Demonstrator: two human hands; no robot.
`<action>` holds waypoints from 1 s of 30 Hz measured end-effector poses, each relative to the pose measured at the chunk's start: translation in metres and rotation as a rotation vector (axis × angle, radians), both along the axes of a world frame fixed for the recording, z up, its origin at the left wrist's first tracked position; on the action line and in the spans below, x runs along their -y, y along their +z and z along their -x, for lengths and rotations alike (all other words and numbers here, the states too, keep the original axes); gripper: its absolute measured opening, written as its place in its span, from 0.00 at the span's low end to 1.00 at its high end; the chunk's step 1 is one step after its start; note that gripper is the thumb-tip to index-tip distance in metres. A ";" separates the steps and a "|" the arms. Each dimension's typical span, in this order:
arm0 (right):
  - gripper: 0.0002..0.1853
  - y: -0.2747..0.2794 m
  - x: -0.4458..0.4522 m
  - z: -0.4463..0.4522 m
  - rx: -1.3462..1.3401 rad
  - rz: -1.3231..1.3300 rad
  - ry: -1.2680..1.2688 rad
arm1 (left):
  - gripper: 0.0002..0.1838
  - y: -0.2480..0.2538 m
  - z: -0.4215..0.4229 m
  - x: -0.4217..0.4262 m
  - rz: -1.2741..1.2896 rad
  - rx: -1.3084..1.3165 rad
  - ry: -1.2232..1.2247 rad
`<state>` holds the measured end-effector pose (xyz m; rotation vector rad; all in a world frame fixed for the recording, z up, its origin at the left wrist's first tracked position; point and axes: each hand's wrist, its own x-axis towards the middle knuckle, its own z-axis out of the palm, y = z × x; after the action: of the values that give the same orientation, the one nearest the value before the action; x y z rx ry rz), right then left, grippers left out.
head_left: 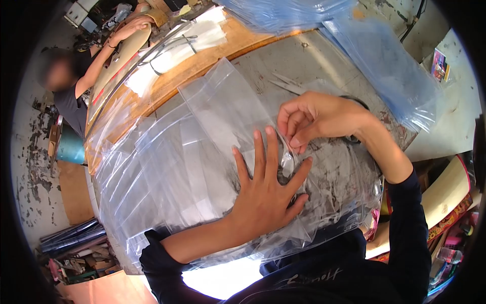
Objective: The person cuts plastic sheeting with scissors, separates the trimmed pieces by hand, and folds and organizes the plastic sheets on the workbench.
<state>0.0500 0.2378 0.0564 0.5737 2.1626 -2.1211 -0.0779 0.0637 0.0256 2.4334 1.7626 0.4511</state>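
Clear plastic sheets or sleeves [172,157] lie overlapped across the work table in front of me. My left hand [266,190] presses flat on them, its fingers spread. Just beyond its fingertips, my right hand [309,121] is closed in a pinch on the edge of a clear plastic sleeve [223,101], whose far end points away to the upper left. A pair of scissors [287,83] lies behind my right hand. Its blades show past the knuckles, while the handles are partly hidden by the hand and wrist.
Bluish plastic sheets [385,71] are piled at the back right. A wooden board [243,31] runs along the far side, with a white bundle [174,55] tied by a dark strap. Another person [71,86] works at the upper left. Scrap pieces [86,263] lie at lower left.
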 end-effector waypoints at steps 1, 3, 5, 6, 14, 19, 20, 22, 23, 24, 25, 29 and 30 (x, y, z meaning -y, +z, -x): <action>0.08 0.002 -0.001 0.000 0.000 -0.010 0.005 | 0.31 0.000 0.000 0.000 0.043 -0.030 -0.003; 0.07 0.003 0.001 0.000 0.006 0.030 -0.031 | 0.32 0.000 0.000 0.001 0.091 -0.058 -0.003; 0.07 0.002 0.000 0.001 0.005 0.025 -0.026 | 0.29 -0.002 0.000 0.001 -0.011 -0.004 -0.011; 0.07 0.002 0.000 0.000 0.005 0.021 -0.023 | 0.29 -0.001 0.000 0.001 -0.011 -0.003 -0.010; 0.08 0.003 0.001 0.001 0.009 0.013 -0.032 | 0.32 0.000 0.001 0.001 0.076 -0.061 -0.015; 0.07 -0.004 0.000 0.001 -0.007 -0.006 -0.021 | 0.32 -0.001 0.001 0.001 0.069 -0.056 -0.015; 0.07 -0.004 0.000 0.001 -0.013 -0.002 -0.027 | 0.32 -0.001 0.001 0.001 0.067 -0.055 -0.017; 0.06 -0.005 0.000 0.001 -0.018 0.002 -0.032 | 0.32 -0.001 0.001 0.001 0.065 -0.053 -0.018; 0.06 -0.006 0.000 0.001 -0.021 0.002 -0.029 | 0.32 -0.001 0.001 0.001 0.062 -0.052 -0.019; 0.06 -0.005 0.000 0.001 -0.025 0.002 -0.025 | 0.32 -0.002 0.001 0.001 0.062 -0.050 -0.018; 0.06 -0.005 0.000 0.001 -0.024 0.002 -0.024 | 0.32 -0.002 0.001 0.001 0.059 -0.051 -0.019; 0.08 -0.005 -0.001 0.001 -0.007 -0.016 0.001 | 0.32 -0.001 0.000 0.001 0.070 -0.053 -0.018; 0.08 -0.007 -0.001 0.000 -0.019 -0.031 0.013 | 0.32 -0.002 0.000 0.001 0.071 -0.052 -0.018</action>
<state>0.0496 0.2388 0.0499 0.5429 2.2064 -2.0983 -0.0779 0.0630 0.0239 2.4310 1.7441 0.3211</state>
